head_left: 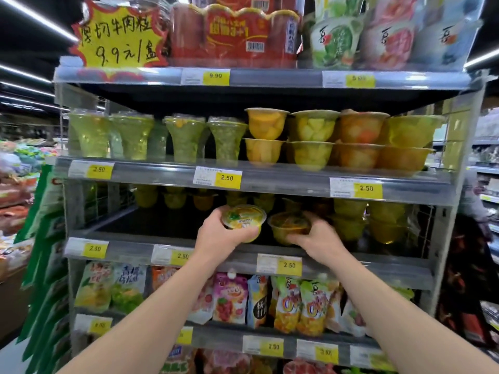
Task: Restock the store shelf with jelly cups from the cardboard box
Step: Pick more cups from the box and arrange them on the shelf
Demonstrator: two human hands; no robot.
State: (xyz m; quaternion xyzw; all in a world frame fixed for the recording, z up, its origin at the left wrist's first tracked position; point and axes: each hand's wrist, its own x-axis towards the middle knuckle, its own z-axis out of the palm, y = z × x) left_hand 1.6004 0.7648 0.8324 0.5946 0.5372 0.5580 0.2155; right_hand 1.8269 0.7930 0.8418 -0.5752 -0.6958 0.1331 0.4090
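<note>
My left hand [220,233] grips a yellow jelly cup [243,221] with a barcode label on its lid, tilted toward me at the front of the third shelf [129,245]. To its right, my right hand [316,236] holds an orange-yellow jelly cup [289,225] from below and the side, at the same shelf's front. Behind both, more jelly cups [351,220] stand stacked at the right and in a row along the back of that shelf. The cardboard box is not in view.
The shelf above carries tall green cups [183,137] and stacked fruit cups [359,141]. Pouches of jelly [286,303] fill the shelf below. Price tags reading 2.50 line the rails. The left part of the third shelf shows bare dark board [151,222]. A person [475,211] stands at far right.
</note>
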